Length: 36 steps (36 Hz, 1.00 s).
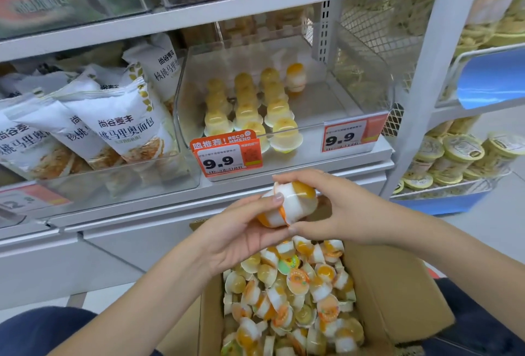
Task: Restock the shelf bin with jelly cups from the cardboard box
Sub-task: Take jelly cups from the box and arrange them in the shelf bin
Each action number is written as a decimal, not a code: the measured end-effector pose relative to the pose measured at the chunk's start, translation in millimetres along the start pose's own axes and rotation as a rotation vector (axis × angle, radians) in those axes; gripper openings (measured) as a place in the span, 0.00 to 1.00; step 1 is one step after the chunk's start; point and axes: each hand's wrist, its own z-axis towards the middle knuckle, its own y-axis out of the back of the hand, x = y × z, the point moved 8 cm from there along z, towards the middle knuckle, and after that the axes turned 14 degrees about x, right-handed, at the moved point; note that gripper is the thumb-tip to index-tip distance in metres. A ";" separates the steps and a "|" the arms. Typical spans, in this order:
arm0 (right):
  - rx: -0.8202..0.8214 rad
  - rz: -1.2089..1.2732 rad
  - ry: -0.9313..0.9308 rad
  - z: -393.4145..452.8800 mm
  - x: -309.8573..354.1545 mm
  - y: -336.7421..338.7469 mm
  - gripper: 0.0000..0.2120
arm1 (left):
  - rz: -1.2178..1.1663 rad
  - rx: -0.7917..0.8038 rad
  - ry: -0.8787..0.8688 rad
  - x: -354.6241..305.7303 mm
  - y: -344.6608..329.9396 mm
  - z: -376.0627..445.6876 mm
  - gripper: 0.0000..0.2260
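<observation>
My left hand and my right hand together hold two jelly cups pressed lid to lid, white and orange, in front of the shelf. Left fingers curl under one cup and the right thumb and fingers pinch the other. Below them, an open cardboard box is full of several loose jelly cups. On the shelf, a clear plastic bin holds rows of yellow jelly cups on its left side, and the bin's right side is bare.
Bags of bread fill the clear bin to the left. Two orange 9.9 price tags hang on the bin fronts. A white shelf post stands at the right, with tubs on a blue rack beyond. My knees flank the box.
</observation>
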 end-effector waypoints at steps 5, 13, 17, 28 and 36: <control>-0.128 0.033 0.071 -1.5 3.6 0.3 0.30 | -0.015 0.054 0.039 3.7 -5.5 -2.2 0.22; -0.123 0.019 0.099 1.6 7.4 -1.5 0.31 | -0.067 -0.035 0.017 2.9 0.5 -8.4 0.19; -0.172 0.017 0.110 2.0 10.9 3.7 0.29 | -0.049 -0.029 0.007 0.3 -3.1 -10.1 0.13; -0.611 -0.122 -0.053 -5.4 23.3 117.6 0.25 | 1.083 -0.447 -0.309 -100.0 15.0 -28.0 0.15; -0.433 -0.372 -0.461 85.3 -33.3 198.4 0.26 | 1.327 -0.539 -0.310 -110.8 25.5 -19.8 0.12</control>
